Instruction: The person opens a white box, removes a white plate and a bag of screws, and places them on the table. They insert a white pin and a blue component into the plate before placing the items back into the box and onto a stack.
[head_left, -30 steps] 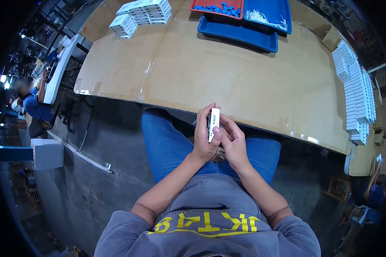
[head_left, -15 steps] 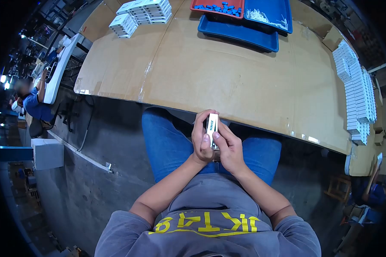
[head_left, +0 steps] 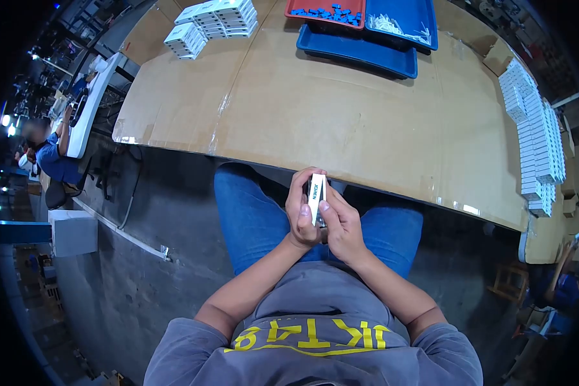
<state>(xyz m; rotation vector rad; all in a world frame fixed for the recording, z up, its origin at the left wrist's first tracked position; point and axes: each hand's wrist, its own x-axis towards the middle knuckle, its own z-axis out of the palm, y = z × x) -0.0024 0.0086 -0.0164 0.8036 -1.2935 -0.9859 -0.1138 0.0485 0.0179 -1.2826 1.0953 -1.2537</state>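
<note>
Both my hands are wrapped around a small white block-shaped piece (head_left: 316, 195) with dark green JOREN lettering on its upper face. It is held above my lap, just off the table's near edge. My left hand (head_left: 302, 215) closes around the left side, its thumb lying along the lettered face. On the other side, my right hand (head_left: 345, 228) grips the piece with its thumb on the lower right edge. The underside and most of the fingertips are hidden.
A cardboard-covered table (head_left: 315, 116) stretches ahead. On it are stacked white pieces (head_left: 215, 19), a red tray (head_left: 296, 16) of blue parts, a blue tray (head_left: 434, 26) of white parts, another blue tray (head_left: 354, 51), and tall white stacks (head_left: 537, 141). Coworkers sit at left and right.
The white piece has tilted slightly, and my left thumb has slid a little left and down on it, uncovering more of the lettered face. Both hands keep their hold.
</note>
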